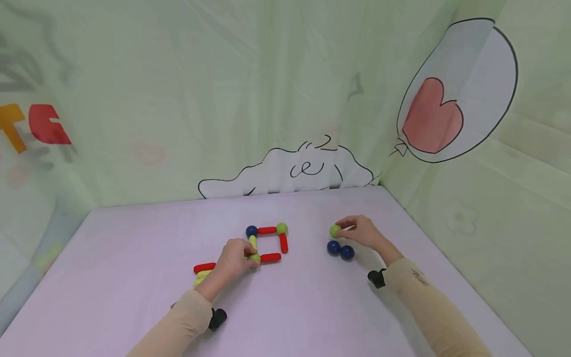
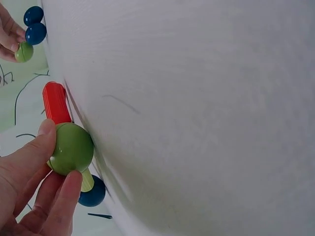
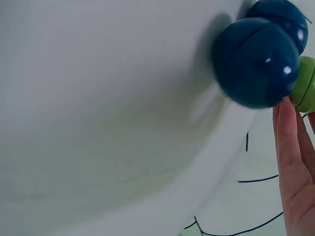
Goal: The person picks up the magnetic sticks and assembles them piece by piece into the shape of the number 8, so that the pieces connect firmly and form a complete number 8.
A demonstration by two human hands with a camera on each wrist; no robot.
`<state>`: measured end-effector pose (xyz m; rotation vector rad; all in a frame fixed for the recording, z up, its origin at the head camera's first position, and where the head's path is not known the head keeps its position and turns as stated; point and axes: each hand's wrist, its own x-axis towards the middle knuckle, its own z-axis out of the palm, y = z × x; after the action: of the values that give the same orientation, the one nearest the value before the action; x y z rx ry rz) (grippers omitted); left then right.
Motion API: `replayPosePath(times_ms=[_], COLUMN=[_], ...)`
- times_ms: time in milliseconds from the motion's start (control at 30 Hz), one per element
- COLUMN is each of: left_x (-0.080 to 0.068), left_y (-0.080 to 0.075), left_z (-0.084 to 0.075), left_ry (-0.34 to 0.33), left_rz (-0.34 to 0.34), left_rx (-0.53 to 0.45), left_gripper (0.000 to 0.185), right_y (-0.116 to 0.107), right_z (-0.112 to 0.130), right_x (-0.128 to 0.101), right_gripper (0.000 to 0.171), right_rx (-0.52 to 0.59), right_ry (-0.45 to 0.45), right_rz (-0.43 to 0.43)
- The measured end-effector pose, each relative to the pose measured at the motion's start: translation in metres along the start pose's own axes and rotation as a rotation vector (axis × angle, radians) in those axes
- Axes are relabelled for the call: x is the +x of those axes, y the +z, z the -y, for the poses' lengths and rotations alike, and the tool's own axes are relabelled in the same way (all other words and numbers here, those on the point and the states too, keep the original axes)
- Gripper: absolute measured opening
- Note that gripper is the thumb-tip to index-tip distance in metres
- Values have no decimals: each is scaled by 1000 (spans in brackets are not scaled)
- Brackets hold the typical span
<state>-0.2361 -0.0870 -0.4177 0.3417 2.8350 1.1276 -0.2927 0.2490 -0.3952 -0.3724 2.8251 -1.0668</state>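
My left hand (image 1: pixel 234 258) pinches a green ball (image 2: pixel 73 149) between thumb and fingers. From that ball a red rod (image 1: pixel 270 258) extends right and a yellow rod (image 1: pixel 253 242) runs back to a blue ball (image 1: pixel 252 231). Another red rod (image 1: pixel 267 230) links the blue ball to a second green ball (image 1: pixel 282 228), from which a third red rod (image 1: pixel 283 243) points toward me, its near end apart from the front rod. Over at the right, my right hand (image 1: pixel 362 231) holds a loose green ball (image 1: pixel 334 231) by its fingertips, just behind two blue balls (image 1: pixel 333 248).
A red rod (image 1: pixel 204 268) and some yellow rods (image 1: pixel 202 275) lie left of the frame of rods, partly behind my left forearm. The pale table (image 1: pixel 303 307) meets a printed cloth wall (image 1: pixel 223 99) at the back and another at the right.
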Motion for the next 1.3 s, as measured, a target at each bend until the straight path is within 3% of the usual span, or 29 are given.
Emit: replayPosePath(times_ms=[300,567,800,1300], left_x=[1,4,5,4], left_y=[0,3,3,3], left_z=[3,1,2,2], left_ry=[-11,5,6,-8], left_rz=[-5,-1,4,-18], left_rx=[6,-1,-3,3], left_gripper=[28,29,30,29], right_y=[14,29,48,74], right_z=[23,43,55,65], right_x=[17,21,22,21], right_gripper=[33,31,27,21], right_rx=[-6,13,-16,-5], right_ry=[-63,-39,-104,-63], right_rz=[34,86,134,272])
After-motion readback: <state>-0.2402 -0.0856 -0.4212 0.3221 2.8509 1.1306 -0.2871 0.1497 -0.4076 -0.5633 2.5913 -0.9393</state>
